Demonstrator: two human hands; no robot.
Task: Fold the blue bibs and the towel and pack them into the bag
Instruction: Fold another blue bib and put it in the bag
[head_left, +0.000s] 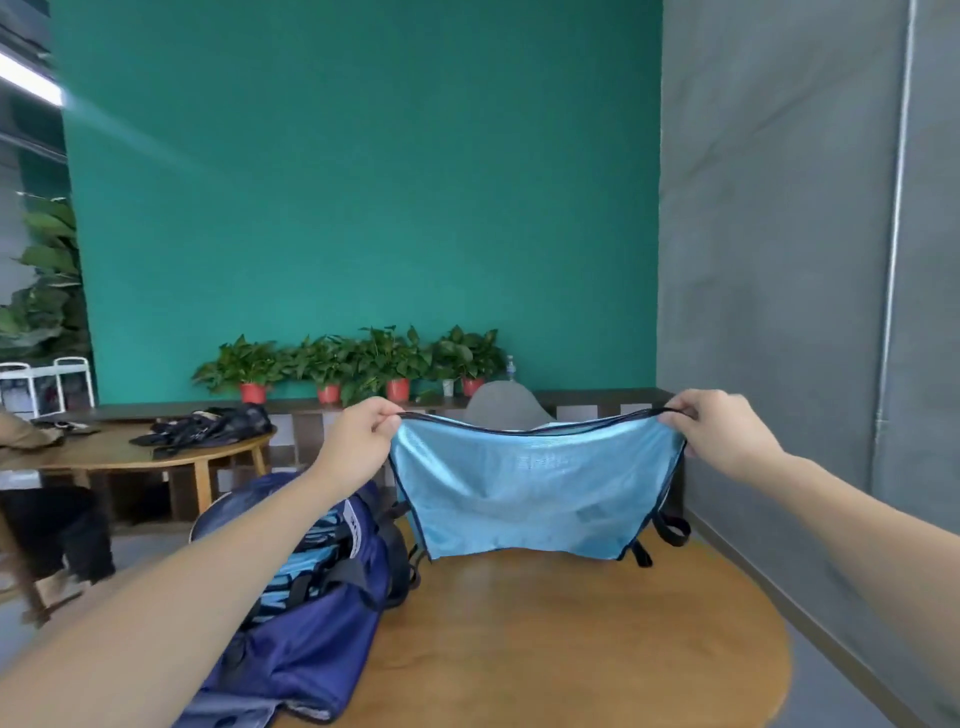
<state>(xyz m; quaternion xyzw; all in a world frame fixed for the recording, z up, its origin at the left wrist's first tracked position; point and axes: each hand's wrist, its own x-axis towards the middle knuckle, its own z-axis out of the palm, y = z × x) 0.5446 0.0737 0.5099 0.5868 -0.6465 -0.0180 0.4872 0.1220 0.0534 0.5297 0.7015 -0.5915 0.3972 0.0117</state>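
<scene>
A light blue bib (530, 499) with dark trim hangs in the air above the far part of a round wooden table (571, 639), stretched wide between both hands so that its top edge sags a little in the middle and its lower edge comes down to about the tabletop. The left hand (358, 441) pinches the bib's upper left corner between thumb and curled fingers, and the right hand (722, 431) pinches the upper right corner the same way — both grips are tight on the dark trim, with the forearms reaching in from the lower corners of the view. Black straps (670, 530) dangle below the bib's right side, near the table edge. To the left of the bib, lying on the table's left part and reaching beyond its edge, is a navy blue bag (311, 639), unzipped, with light blue fabric (317, 556) showing inside the opening; whether that fabric is folded I cannot tell. Behind the bib the rounded back of a grey chair (504, 405) rises, and beyond it a low ledge carries a row of green plants in red pots (353, 369) against a teal wall (363, 182). To the far left stands a second wooden table (130, 452) with a heap of dark items (208, 428) on it. A grey wall (779, 234) closes the right side.
</scene>
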